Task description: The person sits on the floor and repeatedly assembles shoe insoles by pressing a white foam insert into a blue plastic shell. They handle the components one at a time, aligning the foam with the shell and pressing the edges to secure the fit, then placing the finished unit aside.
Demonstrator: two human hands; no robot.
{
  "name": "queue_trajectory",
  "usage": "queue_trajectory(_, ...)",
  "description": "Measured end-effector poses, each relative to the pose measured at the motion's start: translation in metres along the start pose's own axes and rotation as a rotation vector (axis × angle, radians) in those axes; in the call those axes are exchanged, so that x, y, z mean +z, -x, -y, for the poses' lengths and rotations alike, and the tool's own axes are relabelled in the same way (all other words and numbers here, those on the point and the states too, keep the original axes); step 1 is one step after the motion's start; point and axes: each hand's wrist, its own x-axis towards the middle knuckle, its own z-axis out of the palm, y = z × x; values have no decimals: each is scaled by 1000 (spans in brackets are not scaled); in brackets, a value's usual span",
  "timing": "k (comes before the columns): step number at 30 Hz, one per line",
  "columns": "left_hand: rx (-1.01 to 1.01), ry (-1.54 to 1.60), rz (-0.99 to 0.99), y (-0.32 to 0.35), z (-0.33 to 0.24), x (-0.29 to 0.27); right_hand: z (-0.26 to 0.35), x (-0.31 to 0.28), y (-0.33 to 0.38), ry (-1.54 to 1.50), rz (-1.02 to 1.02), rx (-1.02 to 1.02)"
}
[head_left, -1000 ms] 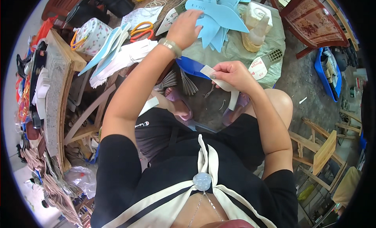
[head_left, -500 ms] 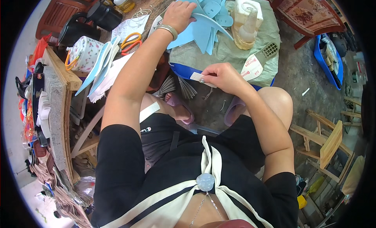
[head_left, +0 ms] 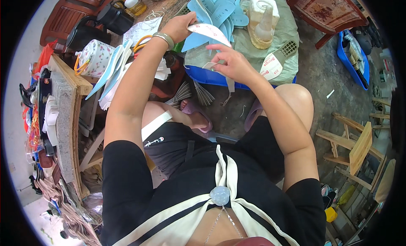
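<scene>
Left hand point(head_left: 182, 26) has a white, red-printed, curved flat sheet point(head_left: 210, 32) gripped near some light-blue, sole-shaped sheets point(head_left: 224, 12); right hand point(head_left: 233, 65)'s pinching a narrow off-white strip point(head_left: 209, 65). Careless crossing could snag that strip, imo.

1. Pale wall point(head_left: 16, 119), nine o'clock.
2. Slatted reddish wooden chair point(head_left: 67, 24), ten o'clock.
3. Upholstered chair point(head_left: 323, 7), between one and two.
4. Grey floor point(head_left: 313, 64), two o'clock.
5. Wooden frame point(head_left: 360, 148), past three.
</scene>
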Motion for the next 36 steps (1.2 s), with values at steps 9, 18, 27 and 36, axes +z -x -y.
queue_trajectory(9, -260, 660, 465, -4, -49, -44, -43, 16, -15, 286, -86, 224)
queue_trajectory(18, -210, 1538, -6, 89, -99, -40, 33, -57, 2, -452, -171, 336)
queue_trajectory(27, -467, 1830, -657, 149, -159, 6, 84, -13, 19, -875, -206, 326)
queue_trajectory(36, -406, 1788, -827, 158, -184, 8, 92, 10, 14, -974, -265, 335)
